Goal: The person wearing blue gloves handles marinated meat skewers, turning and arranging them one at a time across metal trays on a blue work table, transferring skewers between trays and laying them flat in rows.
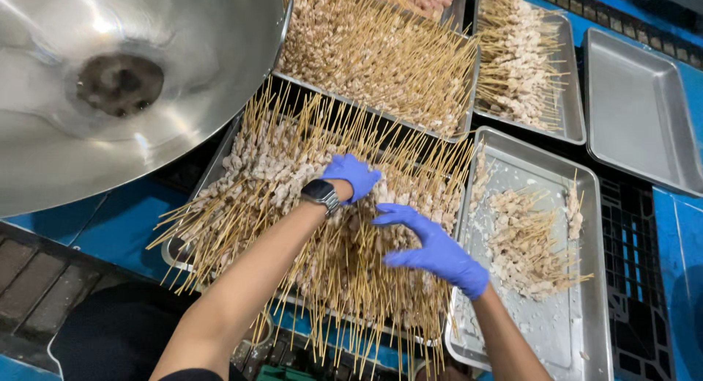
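Over a steel tray (220,161) of skewers (351,256), left hand (353,176) grip curled into them, right hand (432,249) grip half-open, fingertips touching.

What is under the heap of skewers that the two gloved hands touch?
Under the heap of skewers a metal tray shows only at its near-left rim. Both the left hand and right hand rest on top. The tray's floor is covered.

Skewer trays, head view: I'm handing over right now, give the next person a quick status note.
Left hand, blue-gloved, watch on wrist, rests on the heaped skewer tray, fingers curled into the skewers.
Right hand, blue-gloved, hovers open over that heap's right side; nothing gripped.
Two far trays are piled full.
Near right tray holds a small pile; much bare metal.
Far right tray holds nothing.
Big steel bowl upper left.
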Action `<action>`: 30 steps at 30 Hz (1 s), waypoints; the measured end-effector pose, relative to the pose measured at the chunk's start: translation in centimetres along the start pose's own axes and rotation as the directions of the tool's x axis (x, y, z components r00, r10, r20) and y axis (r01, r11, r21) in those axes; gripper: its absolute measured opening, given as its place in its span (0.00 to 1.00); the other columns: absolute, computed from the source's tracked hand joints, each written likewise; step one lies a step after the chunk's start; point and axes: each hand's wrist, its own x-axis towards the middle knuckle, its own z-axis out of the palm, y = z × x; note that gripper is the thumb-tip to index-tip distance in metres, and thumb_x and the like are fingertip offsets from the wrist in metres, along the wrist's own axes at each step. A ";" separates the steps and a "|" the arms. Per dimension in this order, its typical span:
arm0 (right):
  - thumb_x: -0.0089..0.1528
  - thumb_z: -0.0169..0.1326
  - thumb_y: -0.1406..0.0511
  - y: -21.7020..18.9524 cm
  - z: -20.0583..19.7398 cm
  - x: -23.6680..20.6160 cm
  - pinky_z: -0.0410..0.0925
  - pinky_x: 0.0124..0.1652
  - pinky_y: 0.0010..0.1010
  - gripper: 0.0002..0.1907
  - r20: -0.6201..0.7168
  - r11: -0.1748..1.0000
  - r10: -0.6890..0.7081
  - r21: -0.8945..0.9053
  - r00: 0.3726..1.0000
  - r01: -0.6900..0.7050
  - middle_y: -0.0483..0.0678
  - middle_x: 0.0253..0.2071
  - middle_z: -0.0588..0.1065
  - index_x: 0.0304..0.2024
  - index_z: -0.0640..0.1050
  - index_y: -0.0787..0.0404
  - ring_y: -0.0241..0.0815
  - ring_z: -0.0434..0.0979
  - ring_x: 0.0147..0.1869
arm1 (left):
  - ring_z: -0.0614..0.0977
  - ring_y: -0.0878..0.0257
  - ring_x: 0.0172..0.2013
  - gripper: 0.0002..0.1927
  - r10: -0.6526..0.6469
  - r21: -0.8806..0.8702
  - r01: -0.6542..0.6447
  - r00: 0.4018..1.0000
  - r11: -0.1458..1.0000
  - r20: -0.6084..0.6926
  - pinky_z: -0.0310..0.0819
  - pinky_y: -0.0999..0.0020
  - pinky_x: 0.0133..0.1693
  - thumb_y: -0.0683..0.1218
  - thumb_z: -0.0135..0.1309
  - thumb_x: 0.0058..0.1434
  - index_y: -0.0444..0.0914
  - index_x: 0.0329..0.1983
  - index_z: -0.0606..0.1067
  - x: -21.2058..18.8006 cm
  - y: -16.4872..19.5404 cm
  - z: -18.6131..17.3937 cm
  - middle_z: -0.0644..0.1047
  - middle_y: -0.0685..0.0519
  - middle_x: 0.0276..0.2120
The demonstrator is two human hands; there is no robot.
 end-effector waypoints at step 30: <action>0.65 0.55 0.60 8.4 -0.2 8.8 0.72 0.35 0.24 0.17 -0.183 0.863 0.418 0.386 0.890 -0.326 0.47 0.35 0.79 0.49 0.77 0.67 0.34 0.77 0.33 | 0.72 0.42 0.63 0.29 0.427 -0.135 -0.454 0.884 0.881 -0.190 0.65 0.53 0.64 0.58 0.38 0.69 0.39 0.65 0.71 1.1 -2.3 2.4 0.71 0.38 0.63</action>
